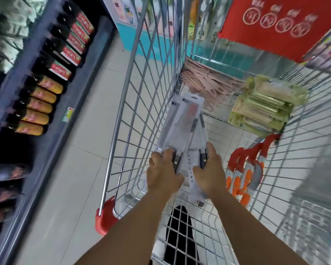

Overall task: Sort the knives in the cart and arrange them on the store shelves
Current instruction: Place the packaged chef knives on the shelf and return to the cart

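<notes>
Knives (182, 121) in clear blister packs are up out of the cart (139, 104), and I've got a small stack of them fanned between both hands. My left hand (163, 173) grips the handle end of the top pack, fingers curled over the dark handle, while my right hand (208, 169) clutches the handle end of the pack beneath it. Holding them by the handle ends keeps my fingers off the blade side and lets the long cards point away from me over the basket, where I can read and compare them, which I judge is the sorting step.

Other stock is in the cart. Red-and-orange packs (243, 169) lean against the right wall, which look like another knife type, though blur keeps me from being sure. Green packs (266, 106) are piled at the far right, and pinkish packs (204, 81) lie at the far end.

Shelves (55, 77) to my left carry dark bottles, not cutlery, so I'd guess the knives belong elsewhere. A red sign (275, 20) hangs over the far right.
</notes>
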`<state>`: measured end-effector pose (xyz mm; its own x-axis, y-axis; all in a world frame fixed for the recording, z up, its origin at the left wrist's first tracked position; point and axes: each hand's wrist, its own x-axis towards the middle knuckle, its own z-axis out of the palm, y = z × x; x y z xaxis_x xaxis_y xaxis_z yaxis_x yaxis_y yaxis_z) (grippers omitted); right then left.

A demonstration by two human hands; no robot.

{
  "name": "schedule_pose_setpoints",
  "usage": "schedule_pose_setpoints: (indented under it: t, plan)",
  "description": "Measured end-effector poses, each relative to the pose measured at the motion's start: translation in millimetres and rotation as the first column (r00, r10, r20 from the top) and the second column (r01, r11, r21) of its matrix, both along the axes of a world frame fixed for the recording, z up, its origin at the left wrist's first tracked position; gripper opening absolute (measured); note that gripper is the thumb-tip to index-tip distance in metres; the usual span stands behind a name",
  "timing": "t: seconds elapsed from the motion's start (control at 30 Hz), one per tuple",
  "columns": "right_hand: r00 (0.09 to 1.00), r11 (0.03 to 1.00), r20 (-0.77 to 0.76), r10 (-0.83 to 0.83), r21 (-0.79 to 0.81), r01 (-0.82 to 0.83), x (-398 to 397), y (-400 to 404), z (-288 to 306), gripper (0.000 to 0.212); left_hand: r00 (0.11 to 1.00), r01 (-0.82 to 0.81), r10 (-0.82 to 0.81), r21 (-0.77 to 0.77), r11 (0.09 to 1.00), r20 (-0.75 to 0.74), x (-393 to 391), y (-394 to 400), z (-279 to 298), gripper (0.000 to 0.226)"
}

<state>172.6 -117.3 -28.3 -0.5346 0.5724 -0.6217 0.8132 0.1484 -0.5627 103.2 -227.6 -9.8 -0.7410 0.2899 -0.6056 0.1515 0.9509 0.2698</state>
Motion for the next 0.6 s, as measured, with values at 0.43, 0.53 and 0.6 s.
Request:
schedule_pose_setpoints:
  t: [0.43, 0.53, 0.6]
  plan:
    - [0.966, 0.985, -0.251, -0.068, 0.135, 0.105, 13, 17, 147, 0.072, 0.982, -0.051, 0.106, 0.325, 0.944, -0.153, 8, 9, 140, 0.071]
    - [0.930, 0.982, -0.366, -0.027, 0.166, 0.094, -1, 16, 180, 0.077, 0.951, -0.067, 0.189, 0.431, 0.900, -0.246, 1, 2, 175, 0.071]
    - [0.909, 0.982, -0.416, 0.009, 0.175, 0.071, -12, 10, 204, 0.079, 0.918, -0.075, 0.257, 0.505, 0.860, -0.301, -6, -6, 198, 0.071]
